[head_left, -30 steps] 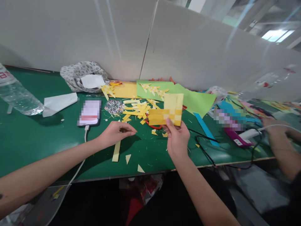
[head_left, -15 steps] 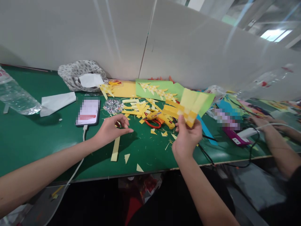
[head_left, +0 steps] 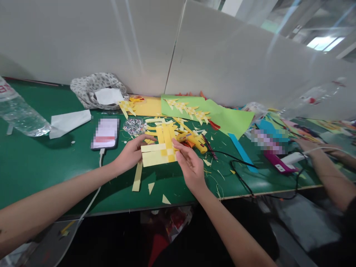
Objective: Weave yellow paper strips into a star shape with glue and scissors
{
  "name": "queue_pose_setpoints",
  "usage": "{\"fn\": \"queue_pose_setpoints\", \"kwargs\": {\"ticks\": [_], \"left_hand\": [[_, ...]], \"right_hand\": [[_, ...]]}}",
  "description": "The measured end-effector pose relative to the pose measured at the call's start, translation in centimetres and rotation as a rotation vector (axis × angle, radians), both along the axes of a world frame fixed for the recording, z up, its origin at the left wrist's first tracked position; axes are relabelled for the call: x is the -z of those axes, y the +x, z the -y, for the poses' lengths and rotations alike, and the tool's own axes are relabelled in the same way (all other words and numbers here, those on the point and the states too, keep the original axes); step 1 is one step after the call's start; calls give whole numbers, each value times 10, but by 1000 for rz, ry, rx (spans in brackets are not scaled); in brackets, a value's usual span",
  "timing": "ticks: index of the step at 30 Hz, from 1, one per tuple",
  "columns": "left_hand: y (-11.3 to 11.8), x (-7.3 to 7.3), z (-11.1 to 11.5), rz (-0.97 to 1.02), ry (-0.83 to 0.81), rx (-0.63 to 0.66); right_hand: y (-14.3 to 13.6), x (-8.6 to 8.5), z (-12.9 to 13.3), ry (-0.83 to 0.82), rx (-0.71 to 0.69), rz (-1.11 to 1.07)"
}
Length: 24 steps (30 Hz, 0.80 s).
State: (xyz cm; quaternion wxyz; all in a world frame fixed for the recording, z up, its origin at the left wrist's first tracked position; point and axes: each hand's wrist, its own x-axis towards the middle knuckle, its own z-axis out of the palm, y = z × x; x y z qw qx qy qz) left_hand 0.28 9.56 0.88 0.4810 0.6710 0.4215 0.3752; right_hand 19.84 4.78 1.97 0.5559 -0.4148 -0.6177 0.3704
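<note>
Pinched at its right edge by my right hand [head_left: 191,167] is a piece of woven paper [head_left: 168,152], made of pale and deeper yellow strips crossing in a checkered patch. Pale strip ends point left, and deeper yellow ends point up and away. At the left ends, my left hand [head_left: 130,155] is open, its fingers curved and reaching behind the strips; its thumb is hidden by the paper. Just beyond lie a yellow glue gun [head_left: 197,141] and a heap of yellow paper scraps [head_left: 152,121]. A loose pale strip [head_left: 137,178] lies below my left hand.
A phone [head_left: 105,133] on a cable and a plastic bottle [head_left: 23,111] are at left. Woven yellow fish shapes [head_left: 191,110] rest on green paper [head_left: 233,120] by the partition. At right are a blue strip [head_left: 241,152], black cords and another person's arms [head_left: 328,167].
My right hand has brought the woven paper left and down, turning it so the pale strips point left. My left hand stays in nearly the same place, now behind the strip ends.
</note>
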Motion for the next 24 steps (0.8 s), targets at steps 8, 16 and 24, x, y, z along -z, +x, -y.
{"fn": "queue_pose_setpoints", "kwargs": {"ticks": [8,16,24], "left_hand": [[0,3,-7,55,43,-87],[1,-3,-6,158,39,-217],[6,-12,5,204,-63,29]], "right_hand": [[-3,7,-8,-31,76,-113],[6,3,-17,-208,93,-338],[1,5,-15,-282,108,-411]]}}
